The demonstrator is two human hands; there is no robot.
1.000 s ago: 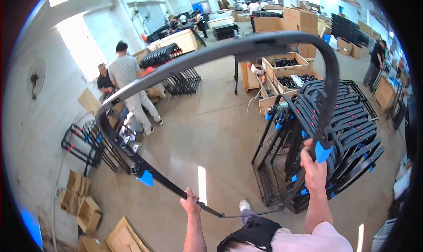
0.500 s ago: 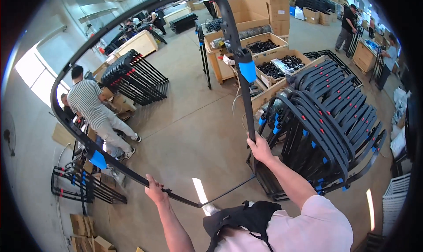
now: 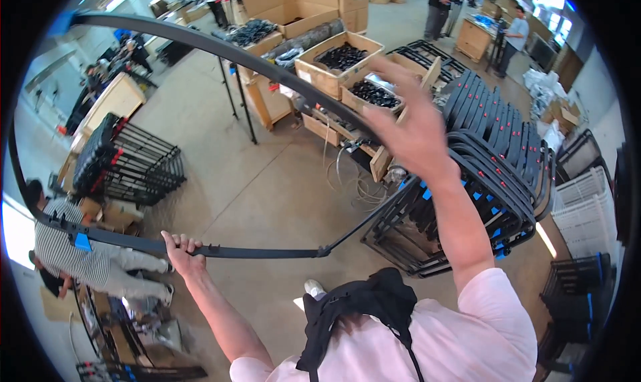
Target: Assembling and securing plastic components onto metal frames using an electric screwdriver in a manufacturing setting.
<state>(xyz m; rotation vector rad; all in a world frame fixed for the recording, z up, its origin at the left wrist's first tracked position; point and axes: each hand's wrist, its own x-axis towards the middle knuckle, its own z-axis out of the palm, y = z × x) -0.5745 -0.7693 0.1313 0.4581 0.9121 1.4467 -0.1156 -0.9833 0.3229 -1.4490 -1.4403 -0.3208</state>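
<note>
**Right hand lets go as the hoop swings overhead**

Since half a second ago the right hand (image 3: 410, 132) has come off the big black curved frame (image 3: 220, 48) and now hangs blurred in the air, fingers spread apart and gripping nothing, just in front of the frame's upper arc. Meanwhile the frame has tipped further, so its top bar sweeps across the upper left of the view.

Only the left hand (image 3: 181, 252) carries it now: its fingers are clamped around the lower bar, just beside a small dark clip, with a blue tag (image 3: 82, 241) further along to the left. Holding low on the bar likely lets the long loop pivot freely.

To the right stands a rack of stacked black frames (image 3: 494, 162) of the same kind, marked with blue and red tags. Open cardboard boxes of dark parts (image 3: 340, 58) sit beyond on the concrete floor (image 3: 267, 182), and another person in a striped shirt (image 3: 63, 245) bends at lower left.
</note>
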